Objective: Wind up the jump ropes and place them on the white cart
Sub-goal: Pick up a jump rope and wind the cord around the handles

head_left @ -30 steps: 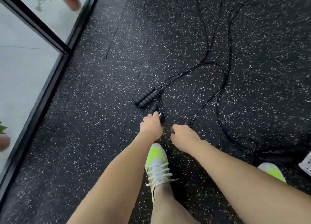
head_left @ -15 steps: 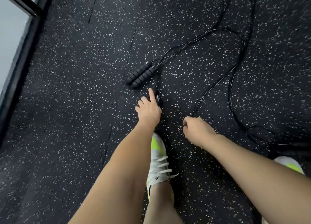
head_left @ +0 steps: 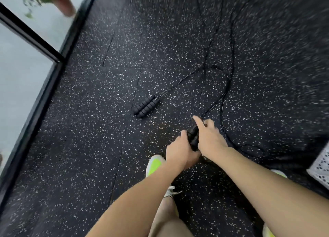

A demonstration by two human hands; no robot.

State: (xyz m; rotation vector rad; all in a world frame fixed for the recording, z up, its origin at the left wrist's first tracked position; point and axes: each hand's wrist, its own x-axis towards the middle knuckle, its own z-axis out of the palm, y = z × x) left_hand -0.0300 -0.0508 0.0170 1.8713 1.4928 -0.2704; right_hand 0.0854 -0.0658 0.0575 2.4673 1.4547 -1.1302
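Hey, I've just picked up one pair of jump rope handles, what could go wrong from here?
1. The cords cross on the floor, so winding the held handles may drag or tangle the second rope, whose handles lie nearby.
2. A loop lies close to your feet; stepping toward the white cart could snag it.
3. Your right hand looks only loosely on the handles; they might slip.

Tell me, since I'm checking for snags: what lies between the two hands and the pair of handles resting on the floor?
Only bare speckled floor, in the head view. The handles on the floor lie apart from the left hand and right hand.
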